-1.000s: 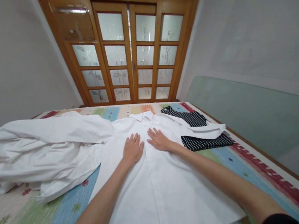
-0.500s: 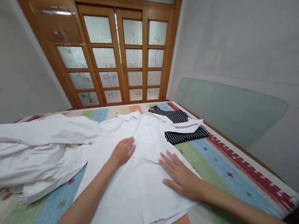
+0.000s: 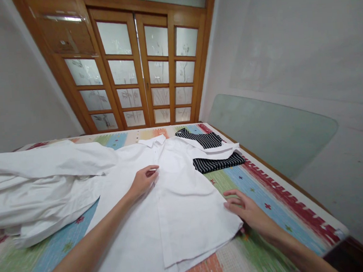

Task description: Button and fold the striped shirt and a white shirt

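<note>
A white button-up shirt [image 3: 186, 210] lies spread front side up, its collar at the far end and its hem toward me. Over the button strip, around chest height, is my left hand [image 3: 145, 181], fingers loosely bent and apart, with nothing visibly held. My right hand [image 3: 244, 206] is beside the shirt's right side edge. Its fingers are partly bent and spaced apart, the tips close to the cloth edge; whether they touch it I cannot tell. The shirt's right sleeve [image 3: 221, 152] stretches outward over a folded black-and-white striped cloth [image 3: 219, 164].
More white cloth [image 3: 42, 195] lies rumpled to the left, overlapped by a sleeve. Everything rests on a colourful striped bed cover [image 3: 255, 176]. A pale green panel [image 3: 270, 125] stands along the right wall. Wooden glass-paned doors [image 3: 142, 68] are at the back.
My right hand has moved off the shirt front, rightward to its side edge. My left hand has lifted slightly, its fingers more bent. The view has shifted a little.
</note>
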`<state>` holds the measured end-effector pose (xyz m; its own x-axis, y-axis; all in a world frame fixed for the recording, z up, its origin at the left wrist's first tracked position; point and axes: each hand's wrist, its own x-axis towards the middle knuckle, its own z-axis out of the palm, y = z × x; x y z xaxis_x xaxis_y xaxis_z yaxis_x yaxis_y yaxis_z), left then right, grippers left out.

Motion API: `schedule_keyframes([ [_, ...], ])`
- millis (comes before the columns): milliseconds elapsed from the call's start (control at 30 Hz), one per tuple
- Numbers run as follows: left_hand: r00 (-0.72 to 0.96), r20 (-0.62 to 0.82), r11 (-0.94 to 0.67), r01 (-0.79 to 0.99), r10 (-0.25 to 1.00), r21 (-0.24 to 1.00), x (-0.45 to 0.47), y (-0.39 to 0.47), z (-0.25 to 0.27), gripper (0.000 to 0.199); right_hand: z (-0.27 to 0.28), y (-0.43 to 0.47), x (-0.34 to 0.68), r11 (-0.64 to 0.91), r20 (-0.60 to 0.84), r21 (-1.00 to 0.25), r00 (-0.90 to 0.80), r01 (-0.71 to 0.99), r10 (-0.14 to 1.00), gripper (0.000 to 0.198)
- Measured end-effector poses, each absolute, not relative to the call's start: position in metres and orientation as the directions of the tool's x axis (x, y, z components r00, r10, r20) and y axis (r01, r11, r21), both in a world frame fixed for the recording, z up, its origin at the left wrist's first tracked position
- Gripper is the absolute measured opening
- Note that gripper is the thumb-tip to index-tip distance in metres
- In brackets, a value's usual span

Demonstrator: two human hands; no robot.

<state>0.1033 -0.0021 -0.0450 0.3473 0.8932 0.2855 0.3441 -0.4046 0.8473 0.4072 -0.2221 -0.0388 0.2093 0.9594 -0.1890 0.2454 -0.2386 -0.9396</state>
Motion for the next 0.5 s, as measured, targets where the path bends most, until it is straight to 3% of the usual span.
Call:
schedule_keyframes([
  [67,0.331,0.280,-0.391,0.341,0.901,0.855,0.106,-0.003,-0.042,0.029,-0.038,-0.222,0.402,-0.313,-0.291,-0.938,0.153,0.148,0.945,0.048],
  [167,0.299,0.290,-0.389,0.358,0.909,0.849,0.106,-0.004,-0.044,0.021,-0.038,-0.224,0.399,-0.224,-0.215,-0.964,0.077,0.143,0.974,0.053],
  [267,0.231,0.321,-0.387,0.366,0.919,0.846,0.101,-0.003,-0.050,0.018,-0.035,-0.230,0.395,-0.079,-0.064,-0.921,0.051,0.382,0.997,0.051],
  [367,0.124,0.347,-0.368,0.354,0.930,0.860,0.094,0.001,-0.054,0.017,-0.026,-0.237,0.386,0.031,0.019,-0.740,-0.025,0.672,1.000,0.036],
  [433,0.050,0.356,-0.349,0.359,0.933,0.866,0.091,0.003,-0.056,0.015,-0.021,-0.238,0.379,0.122,0.043,-0.656,-0.124,0.745,0.991,0.022],
  [500,0.008,0.338,-0.317,0.373,0.941,0.872,0.089,0.005,-0.056,0.015,-0.020,-0.235,0.374,0.165,0.054,-0.661,-0.173,0.732,0.983,0.022],
])
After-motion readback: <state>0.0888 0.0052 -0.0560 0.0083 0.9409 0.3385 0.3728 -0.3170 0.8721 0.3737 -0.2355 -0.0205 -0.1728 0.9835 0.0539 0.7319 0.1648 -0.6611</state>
